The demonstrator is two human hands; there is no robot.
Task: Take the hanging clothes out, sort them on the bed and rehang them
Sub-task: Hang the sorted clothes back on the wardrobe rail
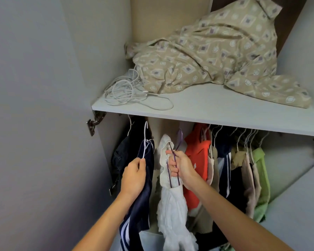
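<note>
- Your left hand (134, 173) pinches the lower part of a white hanger (145, 140), fingers curled round the wire and the cloth under it.
- That hanger carries a navy garment (143, 185) with white stripes, which hangs down across your left wrist.
- Your right hand (181, 166) grips a purple hanger (174, 160), fingers wrapped round its wires.
- A white ruffled garment (172, 205) hangs from the purple hanger, just right of the navy one.
- Further right, an orange shirt (196, 154) hangs touching your right hand.
- Beyond it hang dark, beige and green clothes (261, 171) on white hangers, packed close together.
- A dark garment (122, 153) hangs at the far left, behind the navy one.
- Above, the shelf (225, 109) holds a crumpled patterned sheet (216, 53).
- A tangle of white cable (127, 91) lies at the shelf's left end, touching the sheet.
</note>
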